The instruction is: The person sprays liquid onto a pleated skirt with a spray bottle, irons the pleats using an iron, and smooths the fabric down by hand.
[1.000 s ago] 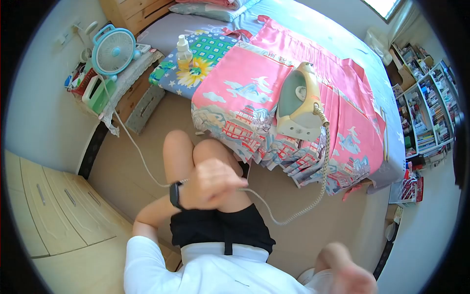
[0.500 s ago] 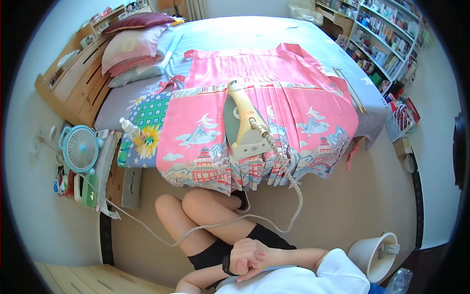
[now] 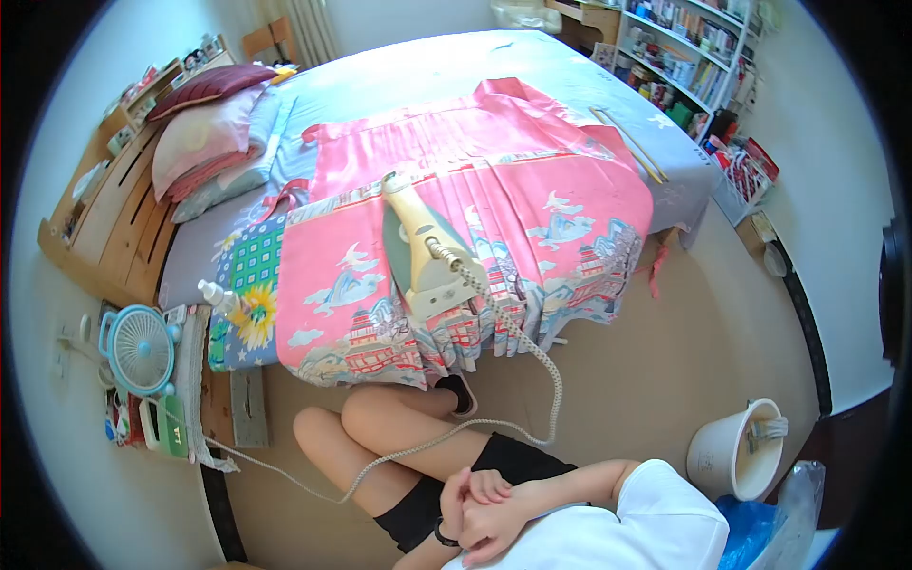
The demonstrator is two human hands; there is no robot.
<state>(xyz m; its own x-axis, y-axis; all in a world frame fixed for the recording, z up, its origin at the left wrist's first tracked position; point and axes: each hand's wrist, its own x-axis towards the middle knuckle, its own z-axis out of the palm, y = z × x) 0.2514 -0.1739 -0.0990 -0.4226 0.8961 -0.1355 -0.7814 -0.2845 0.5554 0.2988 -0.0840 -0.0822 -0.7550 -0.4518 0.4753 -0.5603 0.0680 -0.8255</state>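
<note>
My left hand (image 3: 459, 499), with a dark band on its wrist, and my right hand (image 3: 494, 524) are clasped together over my lap, fingers closed around each other. No tool is visible in them. Beyond my knees, a cream clothes iron (image 3: 423, 242) with a green-grey soleplate edge lies on a pink pleated skirt (image 3: 332, 233) printed with pagodas, clouds and cranes. The skirt is spread over the bed, its hem hanging over the near edge. From the iron, a braided cord (image 3: 555, 385) loops down across my leg. Both hands are well apart from iron and skirt.
A white spray bottle (image 3: 218, 297) stands on a patterned cloth (image 3: 255, 261) at the left. Beside it are a blue fan (image 3: 140, 350) and a green-and-white box (image 3: 169, 427). Thin sticks (image 3: 629, 144) lie on the bed. A white bucket (image 3: 717, 456) stands at my right.
The view has turned, so the bed and skirt sit further left and the bucket shows more fully. My clasped hands have shifted their hold slightly. The iron stays on the skirt.
</note>
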